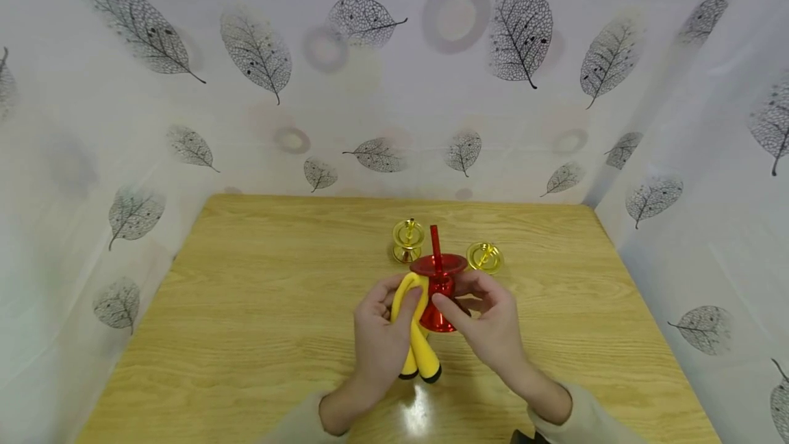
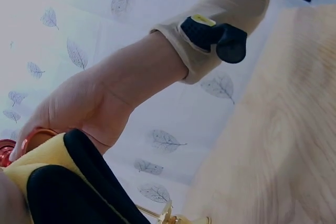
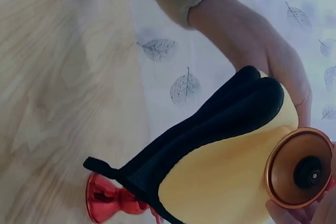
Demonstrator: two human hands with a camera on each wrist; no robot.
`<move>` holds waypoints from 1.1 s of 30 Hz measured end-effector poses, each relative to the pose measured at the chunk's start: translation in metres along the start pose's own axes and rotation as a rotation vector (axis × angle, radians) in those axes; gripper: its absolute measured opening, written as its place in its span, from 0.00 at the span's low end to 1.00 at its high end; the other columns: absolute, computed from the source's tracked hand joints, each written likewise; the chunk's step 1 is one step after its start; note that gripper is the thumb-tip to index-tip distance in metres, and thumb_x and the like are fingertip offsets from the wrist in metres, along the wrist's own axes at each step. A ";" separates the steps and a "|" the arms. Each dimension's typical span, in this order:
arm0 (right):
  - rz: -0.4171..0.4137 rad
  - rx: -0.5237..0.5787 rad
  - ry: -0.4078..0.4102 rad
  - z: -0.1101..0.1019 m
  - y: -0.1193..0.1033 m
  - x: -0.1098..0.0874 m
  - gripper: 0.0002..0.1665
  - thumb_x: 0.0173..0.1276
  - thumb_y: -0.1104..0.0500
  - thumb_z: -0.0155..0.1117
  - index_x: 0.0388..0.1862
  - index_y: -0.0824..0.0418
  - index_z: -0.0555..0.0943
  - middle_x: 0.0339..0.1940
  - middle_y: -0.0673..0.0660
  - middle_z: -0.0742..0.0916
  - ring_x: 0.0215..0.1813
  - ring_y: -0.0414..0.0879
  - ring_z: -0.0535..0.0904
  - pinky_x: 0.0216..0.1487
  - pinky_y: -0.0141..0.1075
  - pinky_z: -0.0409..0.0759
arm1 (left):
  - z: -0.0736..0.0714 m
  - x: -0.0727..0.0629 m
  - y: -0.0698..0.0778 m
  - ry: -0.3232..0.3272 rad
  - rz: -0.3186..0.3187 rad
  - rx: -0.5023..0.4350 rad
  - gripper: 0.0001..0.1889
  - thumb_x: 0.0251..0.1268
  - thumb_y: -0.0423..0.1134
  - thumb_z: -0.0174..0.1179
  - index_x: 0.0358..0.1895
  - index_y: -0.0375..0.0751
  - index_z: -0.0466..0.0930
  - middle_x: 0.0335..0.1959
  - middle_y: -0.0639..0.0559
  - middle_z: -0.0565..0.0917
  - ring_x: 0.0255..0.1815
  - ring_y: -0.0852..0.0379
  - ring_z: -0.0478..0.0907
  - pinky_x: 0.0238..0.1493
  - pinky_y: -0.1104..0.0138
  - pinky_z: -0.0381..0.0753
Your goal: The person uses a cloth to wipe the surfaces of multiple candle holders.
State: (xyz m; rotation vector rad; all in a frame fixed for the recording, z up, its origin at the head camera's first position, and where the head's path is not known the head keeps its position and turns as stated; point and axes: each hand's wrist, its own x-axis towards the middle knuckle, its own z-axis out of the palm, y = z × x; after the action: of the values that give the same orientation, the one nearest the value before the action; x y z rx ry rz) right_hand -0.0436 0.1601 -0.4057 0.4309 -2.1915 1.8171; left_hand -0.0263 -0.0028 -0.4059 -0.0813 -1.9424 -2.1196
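My right hand grips a shiny red candle holder by its waist, thumb in front. It stands upright, with a wide dish and a thin red stem on top. My left hand pinches a folded yellow cloth with black edging against the holder's left side. The cloth's lower end hangs below the hands. In the right wrist view, the holder's hollow underside faces the camera and the cloth's black hanging loop sticks out. The left wrist view has the cloth covering much of the holder.
Behind the hands on the wooden table stand a gold candle holder and, further right, another gold piece. A red piece shows partly behind the cloth in the right wrist view. Leaf-patterned sheeting encloses the table's back and sides.
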 end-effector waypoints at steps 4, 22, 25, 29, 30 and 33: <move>-0.079 -0.151 0.049 0.001 -0.002 0.002 0.14 0.59 0.72 0.79 0.42 0.63 0.85 0.37 0.56 0.92 0.39 0.35 0.87 0.41 0.32 0.91 | 0.001 -0.001 0.001 0.017 0.005 0.004 0.09 0.72 0.32 0.68 0.50 0.32 0.85 0.37 0.38 0.93 0.23 0.65 0.80 0.24 0.75 0.83; 0.098 0.148 -0.114 -0.015 0.003 0.008 0.11 0.66 0.75 0.71 0.46 0.77 0.84 0.37 0.42 0.91 0.40 0.36 0.86 0.40 0.32 0.92 | 0.003 0.001 0.002 -0.002 0.038 -0.004 0.08 0.72 0.31 0.67 0.49 0.31 0.84 0.37 0.37 0.92 0.28 0.67 0.85 0.28 0.71 0.88; 0.070 0.079 -0.082 -0.015 0.001 0.008 0.11 0.64 0.74 0.74 0.45 0.73 0.86 0.38 0.40 0.91 0.40 0.36 0.87 0.41 0.31 0.91 | 0.002 0.001 0.002 0.012 0.070 0.009 0.08 0.71 0.30 0.67 0.48 0.31 0.84 0.37 0.36 0.92 0.27 0.68 0.84 0.26 0.71 0.87; -0.025 -0.067 0.011 -0.013 -0.004 0.005 0.16 0.58 0.74 0.79 0.45 0.66 0.89 0.40 0.43 0.92 0.37 0.36 0.87 0.40 0.31 0.91 | 0.001 0.001 -0.001 0.015 0.145 0.021 0.08 0.70 0.28 0.67 0.48 0.30 0.84 0.38 0.35 0.92 0.27 0.67 0.83 0.24 0.71 0.86; -0.047 -0.091 0.029 -0.012 -0.005 0.004 0.17 0.57 0.74 0.80 0.46 0.65 0.89 0.40 0.45 0.92 0.36 0.36 0.87 0.39 0.31 0.91 | 0.001 0.001 -0.002 0.010 0.169 0.019 0.07 0.70 0.28 0.67 0.48 0.30 0.84 0.38 0.35 0.92 0.28 0.67 0.84 0.26 0.71 0.87; -0.079 -0.132 0.050 -0.012 -0.008 0.001 0.19 0.56 0.74 0.80 0.46 0.63 0.89 0.40 0.53 0.93 0.36 0.36 0.88 0.37 0.31 0.91 | 0.002 -0.001 -0.005 -0.012 0.239 0.014 0.07 0.70 0.26 0.66 0.48 0.29 0.84 0.41 0.35 0.92 0.33 0.64 0.87 0.30 0.68 0.90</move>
State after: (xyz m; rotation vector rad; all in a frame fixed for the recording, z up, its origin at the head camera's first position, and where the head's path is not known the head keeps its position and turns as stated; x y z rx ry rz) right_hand -0.0414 0.1699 -0.3955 0.4332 -2.2118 1.6144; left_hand -0.0268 0.0000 -0.4107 -0.3073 -1.8506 -1.9540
